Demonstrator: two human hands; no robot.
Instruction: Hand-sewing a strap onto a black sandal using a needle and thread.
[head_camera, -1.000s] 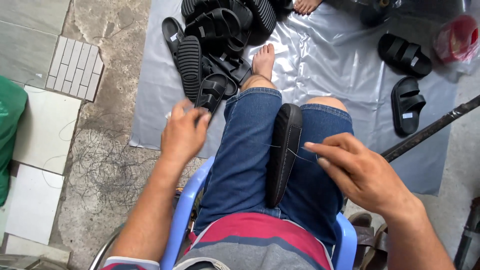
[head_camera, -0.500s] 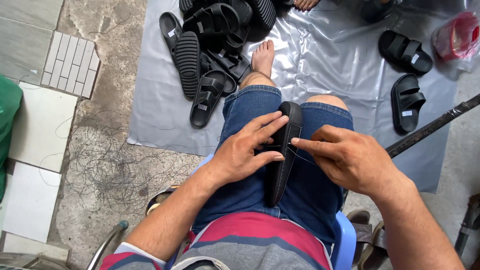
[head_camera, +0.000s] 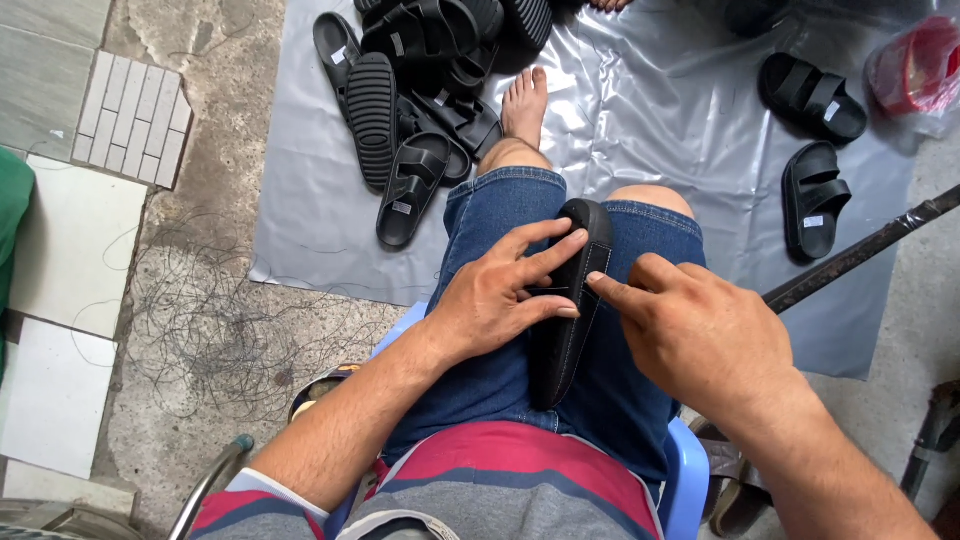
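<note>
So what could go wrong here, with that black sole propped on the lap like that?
The black sole stands on its edge between the knees, steadied only by the left hand, so it might tip or slide off. The right hand pinches right at the stitched edge; fingertips there could perhaps get pricked or nicked. Loose threads littering the ground beside the blue chair might snag a bare foot.

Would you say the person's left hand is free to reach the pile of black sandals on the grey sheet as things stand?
Probably not at once: the left hand is pressed on the black sole on the lap, steadying it. The path to the sandal pile looks unobstructed, though reach is uncertain.
</note>
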